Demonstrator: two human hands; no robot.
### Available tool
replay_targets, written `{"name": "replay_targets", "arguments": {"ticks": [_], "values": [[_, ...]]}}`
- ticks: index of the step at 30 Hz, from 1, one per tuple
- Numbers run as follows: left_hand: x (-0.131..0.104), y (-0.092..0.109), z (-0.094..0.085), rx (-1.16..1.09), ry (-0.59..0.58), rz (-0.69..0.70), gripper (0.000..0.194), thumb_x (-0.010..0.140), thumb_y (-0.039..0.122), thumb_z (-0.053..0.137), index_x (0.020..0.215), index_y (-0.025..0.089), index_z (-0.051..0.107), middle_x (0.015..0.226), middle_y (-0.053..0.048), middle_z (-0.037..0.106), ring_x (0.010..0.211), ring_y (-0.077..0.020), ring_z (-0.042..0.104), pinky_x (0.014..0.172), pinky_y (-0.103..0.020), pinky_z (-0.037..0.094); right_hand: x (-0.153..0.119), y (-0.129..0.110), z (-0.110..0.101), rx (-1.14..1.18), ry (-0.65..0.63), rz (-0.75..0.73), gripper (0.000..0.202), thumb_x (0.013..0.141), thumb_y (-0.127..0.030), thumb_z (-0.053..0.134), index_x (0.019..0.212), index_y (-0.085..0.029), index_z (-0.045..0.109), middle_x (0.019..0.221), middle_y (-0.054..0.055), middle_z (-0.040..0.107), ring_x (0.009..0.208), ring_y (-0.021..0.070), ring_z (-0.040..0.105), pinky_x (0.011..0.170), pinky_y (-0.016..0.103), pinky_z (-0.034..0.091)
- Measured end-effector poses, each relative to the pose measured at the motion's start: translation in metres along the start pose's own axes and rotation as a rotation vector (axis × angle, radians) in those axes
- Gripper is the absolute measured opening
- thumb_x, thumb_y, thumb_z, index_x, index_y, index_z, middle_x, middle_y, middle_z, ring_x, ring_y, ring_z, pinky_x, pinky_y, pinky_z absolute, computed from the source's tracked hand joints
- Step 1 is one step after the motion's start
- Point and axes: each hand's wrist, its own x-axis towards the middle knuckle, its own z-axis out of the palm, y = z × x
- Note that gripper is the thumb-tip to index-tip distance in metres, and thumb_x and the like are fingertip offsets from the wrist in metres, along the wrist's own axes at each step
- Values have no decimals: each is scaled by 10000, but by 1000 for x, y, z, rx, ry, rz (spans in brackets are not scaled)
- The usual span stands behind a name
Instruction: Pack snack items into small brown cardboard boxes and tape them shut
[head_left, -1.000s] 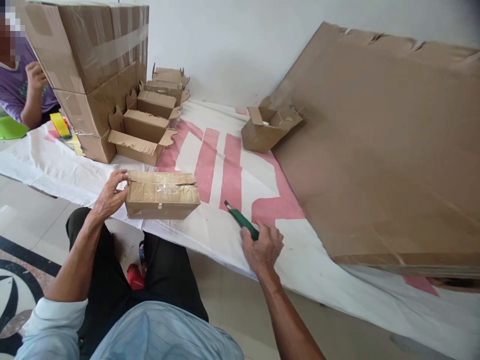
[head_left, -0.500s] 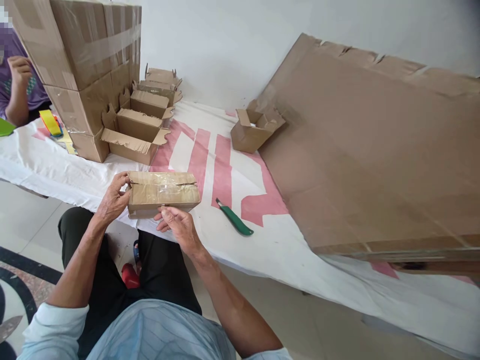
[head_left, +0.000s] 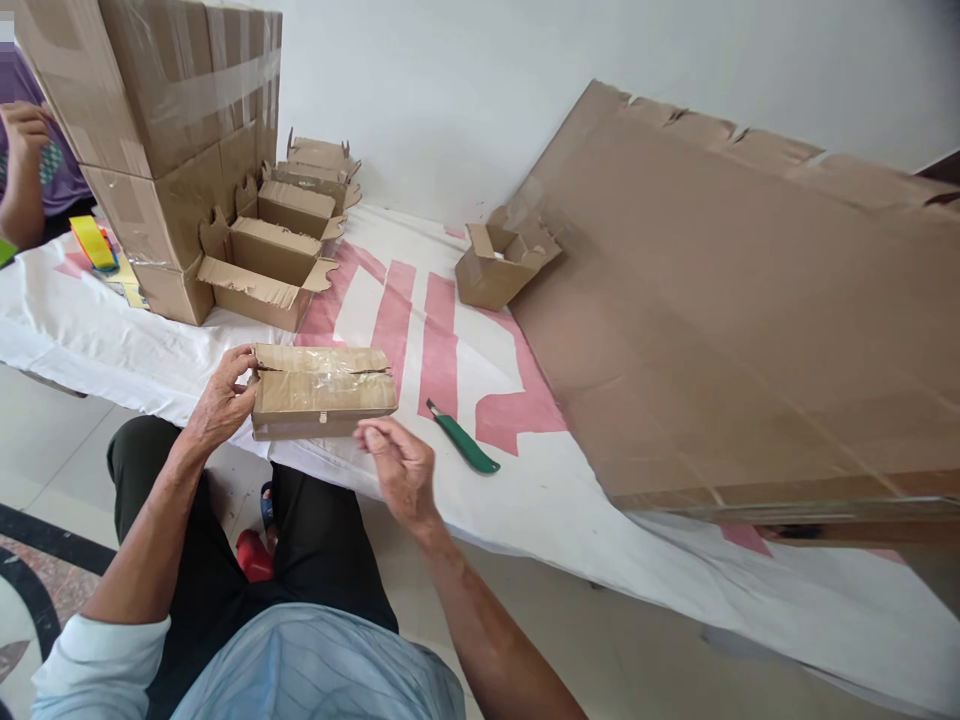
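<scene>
A small closed cardboard box (head_left: 322,392) with clear tape across its top seam lies near the front edge of the cloth-covered table. My left hand (head_left: 225,398) grips its left end, thumb and fingers around the corner. Just off the box's front right corner, my right hand (head_left: 401,465) is apart from it, fingers curled together and slightly blurred; whether anything small is between them is hidden. A pale tab (head_left: 323,417) shows on the box's front edge. To the right of that hand lies a green-handled utility knife (head_left: 465,438), its blade pointing away.
Several open small boxes (head_left: 262,268) stand in a row beside a tall stack of taped cartons (head_left: 169,150). Another open box (head_left: 495,275) leans against a large cardboard box (head_left: 735,320) on the right. A yellow tape roll (head_left: 91,243) and a co-worker's hand (head_left: 26,130) are at left.
My right hand has left the box's front side and moved right, its fingers curling in. The pale tab is now uncovered. My left hand keeps its hold on the box.
</scene>
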Motion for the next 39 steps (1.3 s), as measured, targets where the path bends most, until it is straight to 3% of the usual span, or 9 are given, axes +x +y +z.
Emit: {"name": "replay_targets", "arguments": {"ticks": [3, 6, 11, 17, 20, 24, 26, 30, 39], "values": [[0, 0, -1, -5, -2, 9, 264, 961, 381, 743, 1179, 252, 819, 1553, -142, 632, 1481, -334, 618, 900, -335, 650, 9, 35, -66, -475, 186, -181, 366, 1058, -563, 638, 1086, -242, 811, 1129, 174, 826, 1118, 360, 738, 1072, 572, 603], [0, -2, -2, -4, -5, 20, 295, 950, 387, 765, 1208, 258, 826, 1576, -142, 629, 1473, -337, 621, 891, -333, 652, 14, 79, -139, -887, 310, -58, 453, 1026, -574, 579, 1181, -194, 772, 1203, 231, 782, 1190, 405, 678, 1084, 604, 561], [1, -4, -4, -36, -15, 15, 364, 927, 420, 834, 1259, 271, 841, 1588, -138, 641, 1465, -339, 626, 881, -320, 643, 0, 131, -198, -1111, 63, 250, 416, 962, -569, 623, 1125, -204, 736, 1127, 189, 755, 1128, 383, 660, 990, 528, 569], [2, 1, -10, -63, -77, -13, 459, 878, 411, 899, 1313, 274, 845, 1633, -136, 646, 1451, -356, 642, 842, -303, 640, -11, 141, -187, -1062, 23, 150, 292, 981, -484, 540, 1031, -236, 688, 1100, 169, 731, 1117, 359, 658, 975, 506, 574], [2, 5, -12, -58, -97, -18, 468, 877, 391, 891, 1330, 277, 847, 1637, -134, 655, 1475, -366, 632, 862, -315, 653, -7, 135, -182, -929, 125, 174, 319, 956, -551, 510, 959, -258, 637, 987, 154, 722, 1030, 361, 656, 941, 534, 576], [1, 7, -12, -41, -103, 3, 453, 871, 372, 854, 1317, 291, 862, 1613, -127, 678, 1481, -382, 626, 858, -329, 663, 8, 110, -174, -430, 351, 313, 515, 912, -797, 552, 859, -285, 576, 761, 42, 624, 756, 268, 604, 723, 445, 583], [1, 7, -11, -33, -102, 8, 442, 866, 356, 838, 1303, 295, 867, 1599, -124, 686, 1468, -377, 634, 863, -333, 662, 19, 89, -165, -94, 350, 332, 625, 886, -901, 602, 848, -279, 570, 703, -20, 549, 632, 198, 534, 629, 382, 561], [1, 7, -9, -47, -80, -5, 447, 849, 348, 850, 1290, 279, 868, 1590, -128, 685, 1431, -355, 656, 850, -313, 643, 42, 33, -135, 126, 124, 214, 686, 858, -930, 766, 884, -253, 661, 700, -32, 564, 585, 161, 525, 595, 352, 562], [-1, 13, -6, -69, -49, -39, 436, 797, 313, 850, 1229, 256, 874, 1497, -116, 731, 1353, -331, 686, 815, -287, 634, 98, -63, -59, -159, -363, -128, 586, 1028, -794, 688, 999, -220, 804, 770, 9, 677, 687, 177, 573, 666, 328, 525]]}}
